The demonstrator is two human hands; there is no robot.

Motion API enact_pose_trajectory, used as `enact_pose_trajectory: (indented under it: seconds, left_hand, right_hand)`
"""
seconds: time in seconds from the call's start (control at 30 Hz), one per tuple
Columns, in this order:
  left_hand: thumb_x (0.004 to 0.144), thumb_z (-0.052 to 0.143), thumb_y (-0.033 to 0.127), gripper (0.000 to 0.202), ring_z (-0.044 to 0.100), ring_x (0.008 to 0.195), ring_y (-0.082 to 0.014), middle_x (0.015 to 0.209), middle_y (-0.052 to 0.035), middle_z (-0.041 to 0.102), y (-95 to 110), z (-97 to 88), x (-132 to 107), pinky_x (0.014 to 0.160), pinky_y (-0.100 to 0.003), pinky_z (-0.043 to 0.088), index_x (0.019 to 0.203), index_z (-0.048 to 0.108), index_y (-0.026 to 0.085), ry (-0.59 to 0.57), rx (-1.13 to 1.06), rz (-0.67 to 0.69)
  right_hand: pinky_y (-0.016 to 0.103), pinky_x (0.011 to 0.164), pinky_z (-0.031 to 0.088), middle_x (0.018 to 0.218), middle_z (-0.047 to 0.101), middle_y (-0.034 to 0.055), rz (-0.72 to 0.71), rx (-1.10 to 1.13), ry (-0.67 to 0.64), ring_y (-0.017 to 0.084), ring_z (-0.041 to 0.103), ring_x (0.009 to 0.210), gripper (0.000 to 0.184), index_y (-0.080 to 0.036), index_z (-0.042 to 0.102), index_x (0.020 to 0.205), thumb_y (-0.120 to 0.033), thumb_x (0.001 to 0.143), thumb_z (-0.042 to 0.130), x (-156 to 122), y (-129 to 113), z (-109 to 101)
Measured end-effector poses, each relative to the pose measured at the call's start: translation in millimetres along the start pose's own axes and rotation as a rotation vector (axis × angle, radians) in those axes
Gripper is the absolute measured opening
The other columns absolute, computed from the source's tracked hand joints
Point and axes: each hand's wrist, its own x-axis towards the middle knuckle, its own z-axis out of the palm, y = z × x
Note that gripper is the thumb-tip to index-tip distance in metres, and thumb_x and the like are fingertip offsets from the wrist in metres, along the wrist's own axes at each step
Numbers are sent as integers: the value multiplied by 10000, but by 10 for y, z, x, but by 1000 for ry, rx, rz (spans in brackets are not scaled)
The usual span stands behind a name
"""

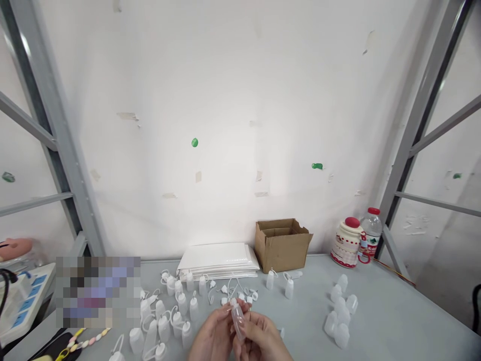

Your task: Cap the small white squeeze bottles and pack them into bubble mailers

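A small translucent squeeze bottle is held between my two hands at the bottom middle of the head view, its narrow top pointing up and away. My right hand has its thumb pressed along the bottle's body. My left hand closes around the other side, fingertips near the white neck, where a thin strap loops upward. Just beyond my fingers lie loose white caps with straps. Several capped white bottles stand to the left, and two more capped bottles are to the right. Parts of my fingers are hidden behind the bottle.
Uncapped translucent bottles lie clustered on the grey table. Against the wall are a stack of white sheets, an open cardboard box, a cream jug and a water bottle. A power strip sits far left.
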Motion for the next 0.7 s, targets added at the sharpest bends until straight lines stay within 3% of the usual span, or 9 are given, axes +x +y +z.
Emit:
enact_pose_trajectory:
  seconds: [0.13, 0.23, 0.43, 0.57, 0.7]
  left_hand:
    - [697, 566, 261, 226, 551, 1057, -247, 869, -70, 714, 28, 30, -39, 947, -318, 353, 824, 701, 132, 9, 36, -45]
    - [708, 570, 272, 224, 524, 1094, -246, 923, -74, 703, 34, 31, -64, 928, -309, 366, 828, 700, 135, 72, 95, -17]
    - [623, 686, 338, 309, 560, 991, -264, 849, -99, 710, 22, -9, -23, 740, -280, 417, 852, 698, 132, 187, 320, 158]
    - [627, 676, 377, 335, 574, 930, -251, 886, -104, 708, 1, -7, -12, 753, -297, 411, 860, 701, 138, 161, 320, 148]
    - [644, 655, 322, 290, 580, 928, -240, 941, -106, 706, -4, 5, -30, 832, -308, 391, 864, 707, 141, 97, 251, 123]
  right_hand:
    - [155, 313, 226, 340, 539, -22, 55, 144, -115, 33, 383, 257, 355, -109, 598, 593, -428, 554, 748, -16, -38, 12]
    - [149, 337, 262, 397, 579, -8, 94, 164, -152, 43, 446, 297, 373, -95, 631, 663, -419, 540, 769, -14, -44, -11]
    - [135, 361, 311, 505, 639, 22, 90, 5, 6, 47, 514, 359, 383, -114, 595, 605, -442, 533, 778, 19, -36, -122]
    - [149, 395, 343, 518, 631, 23, 107, 32, 34, 36, 491, 372, 382, -91, 635, 616, -415, 502, 802, 5, -50, -124]
    - [160, 388, 301, 462, 569, -13, 183, 186, -58, 23, 413, 351, 389, -87, 668, 658, -392, 471, 822, -31, -92, -44]
